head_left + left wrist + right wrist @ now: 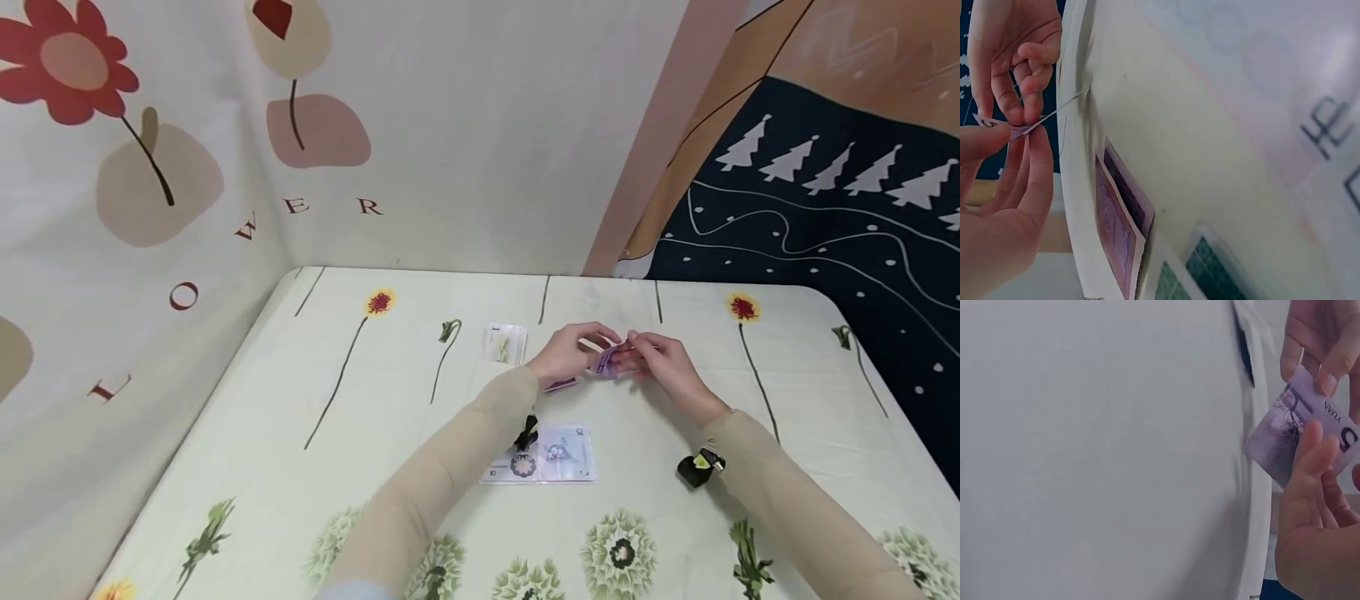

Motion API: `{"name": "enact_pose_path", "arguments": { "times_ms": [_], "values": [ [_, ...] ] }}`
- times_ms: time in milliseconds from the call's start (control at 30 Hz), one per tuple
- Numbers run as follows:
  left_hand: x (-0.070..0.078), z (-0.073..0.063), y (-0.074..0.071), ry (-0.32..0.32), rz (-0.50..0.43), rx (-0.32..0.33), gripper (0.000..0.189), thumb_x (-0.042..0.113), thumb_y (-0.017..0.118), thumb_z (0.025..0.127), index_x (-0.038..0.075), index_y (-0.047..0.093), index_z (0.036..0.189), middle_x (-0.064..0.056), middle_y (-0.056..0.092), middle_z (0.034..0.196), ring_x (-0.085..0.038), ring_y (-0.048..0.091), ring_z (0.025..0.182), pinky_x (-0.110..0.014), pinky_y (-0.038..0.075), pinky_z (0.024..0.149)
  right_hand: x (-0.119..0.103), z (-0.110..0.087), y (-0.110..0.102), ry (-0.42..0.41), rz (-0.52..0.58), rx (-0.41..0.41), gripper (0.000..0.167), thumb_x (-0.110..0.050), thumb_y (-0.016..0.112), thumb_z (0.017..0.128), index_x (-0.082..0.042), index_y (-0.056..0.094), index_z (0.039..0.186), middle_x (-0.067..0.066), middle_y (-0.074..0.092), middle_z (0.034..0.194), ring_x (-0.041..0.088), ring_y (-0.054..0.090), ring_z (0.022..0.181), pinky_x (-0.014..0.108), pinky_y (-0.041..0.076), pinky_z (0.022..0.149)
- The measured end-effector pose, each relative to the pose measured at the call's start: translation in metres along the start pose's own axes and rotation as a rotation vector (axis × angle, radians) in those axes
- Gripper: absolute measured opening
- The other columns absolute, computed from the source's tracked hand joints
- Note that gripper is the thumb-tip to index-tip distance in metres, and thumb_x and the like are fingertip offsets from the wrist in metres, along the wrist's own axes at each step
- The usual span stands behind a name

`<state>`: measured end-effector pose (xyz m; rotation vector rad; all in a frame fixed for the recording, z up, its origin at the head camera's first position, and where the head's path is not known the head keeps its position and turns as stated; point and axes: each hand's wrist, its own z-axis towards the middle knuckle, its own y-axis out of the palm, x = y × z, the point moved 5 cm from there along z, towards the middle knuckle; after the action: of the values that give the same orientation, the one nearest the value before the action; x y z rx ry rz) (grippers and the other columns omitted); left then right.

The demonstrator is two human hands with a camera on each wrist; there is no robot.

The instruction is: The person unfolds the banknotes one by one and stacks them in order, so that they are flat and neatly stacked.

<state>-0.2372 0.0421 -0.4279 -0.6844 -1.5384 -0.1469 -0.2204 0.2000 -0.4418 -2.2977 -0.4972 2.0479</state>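
A purple play banknote point(609, 358), marked 5 YUAN in the right wrist view, is held above the table between both hands. My left hand point(564, 354) pinches one end between thumb and fingers. At its other end, my right hand point(671, 367) pinches it too, thumb on the printed face point(1279, 444). Below my left hand, a folded purple note point(1116, 219) stands partly open on the table. Left of that hand lies a small stack of pale notes point(504, 343) with a 1 on top. An unfolded lilac note point(567, 454) lies nearer me, partly covered by the left wrist's gear.
The table point(420, 375) wears a white cloth printed with flowers. Printed curtains hang along its left side point(187, 275), back and right side point(825, 217). Black camera mounts point(696, 469) hang from both wrists, close over the cloth.
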Motion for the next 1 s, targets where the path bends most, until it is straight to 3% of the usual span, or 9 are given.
{"name": "enact_pose_path", "arguments": {
  "times_ms": [167,333,600,800,1000],
  "values": [
    [0.004,-0.006,0.002,0.039,0.014,-0.03,0.038,-0.011,0.06,0.085,0.01,0.067,0.115,-0.005,0.065,0.108,-0.017,0.064,0.09,-0.022,0.051,0.076,-0.002,-0.005,0.001,0.018,0.105,-0.014,0.033,-0.018,0.046,0.103,0.011,0.052,0.116,0.001,0.071,0.091,0.006,0.067,0.079,0.023,0.054,0.067],
    [0.006,-0.01,0.001,0.045,0.013,-0.032,0.032,-0.008,0.061,0.086,0.007,0.067,0.113,-0.005,0.065,0.105,-0.017,0.065,0.089,-0.023,0.052,0.073,-0.004,-0.008,0.003,0.0,0.089,-0.012,0.033,-0.012,0.047,0.101,0.016,0.049,0.118,-0.007,0.066,0.089,0.003,0.066,0.079,0.021,0.054,0.069],
    [0.009,-0.016,-0.007,0.052,0.056,0.063,0.017,0.004,0.064,0.091,0.006,0.067,0.107,-0.002,0.065,0.1,-0.013,0.064,0.087,-0.019,0.051,0.077,-0.011,-0.01,0.012,-0.075,0.035,0.016,0.029,-0.006,0.056,0.096,0.019,0.054,0.11,-0.001,0.068,0.084,0.004,0.063,0.075,0.021,0.054,0.069],
    [0.009,-0.021,-0.011,0.037,0.011,0.158,0.012,0.01,0.066,0.091,0.006,0.066,0.103,-0.001,0.065,0.097,-0.012,0.066,0.084,-0.019,0.052,0.073,-0.016,-0.01,0.022,-0.149,0.024,0.004,0.024,-0.001,0.06,0.093,0.019,0.057,0.106,0.007,0.07,0.087,0.006,0.064,0.074,0.023,0.055,0.068],
    [0.01,-0.025,-0.015,0.037,-0.051,0.2,0.011,0.013,0.069,0.09,0.006,0.065,0.097,-0.001,0.065,0.093,-0.012,0.067,0.08,-0.022,0.054,0.07,-0.02,-0.011,0.029,-0.233,0.004,-0.029,0.019,-0.001,0.061,0.093,0.015,0.06,0.104,0.011,0.07,0.091,0.007,0.064,0.076,0.024,0.055,0.067]
  ]
}}
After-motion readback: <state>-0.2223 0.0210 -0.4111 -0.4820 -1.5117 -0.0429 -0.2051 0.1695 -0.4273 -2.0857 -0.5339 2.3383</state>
